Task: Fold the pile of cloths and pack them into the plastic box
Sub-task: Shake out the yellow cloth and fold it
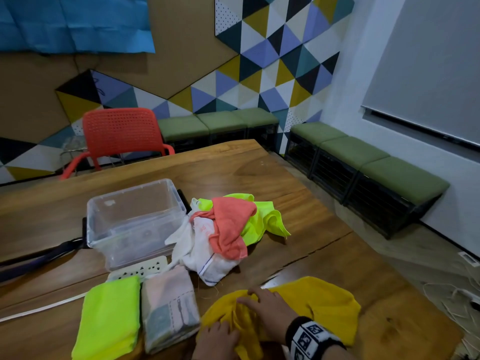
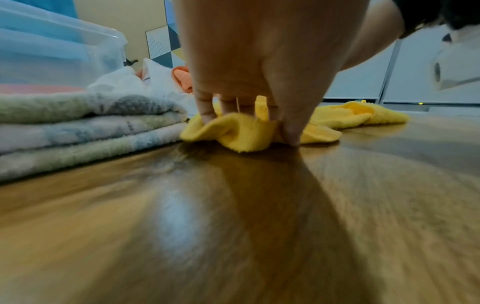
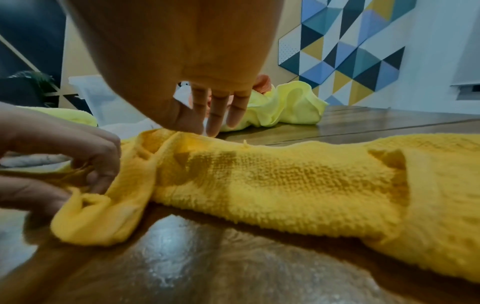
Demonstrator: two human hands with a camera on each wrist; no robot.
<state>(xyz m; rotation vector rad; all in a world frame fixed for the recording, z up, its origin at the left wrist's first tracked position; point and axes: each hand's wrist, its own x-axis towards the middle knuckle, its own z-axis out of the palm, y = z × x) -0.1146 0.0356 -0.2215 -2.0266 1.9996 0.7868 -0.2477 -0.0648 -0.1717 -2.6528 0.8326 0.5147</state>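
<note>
Left hand [image 2: 249, 86] pinches a bunched edge of the yellow cloth [image 1: 319, 305] on the table [image 1: 259, 175] while the right hand [image 1: 270, 305], fingers extended, presses it flat, apparently to anchor it for folding, near the plastic box [image 1: 135, 219].

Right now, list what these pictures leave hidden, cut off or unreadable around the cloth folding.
- Head view: left hand cut off by the bottom edge; its grip on the crumpled yellow terry cloth shows only in the wrist views.
- Head view: red print on the white cloth in the pile is too small to read.
- Left wrist view: clear plastic box is blurred, contents unclear.
</note>
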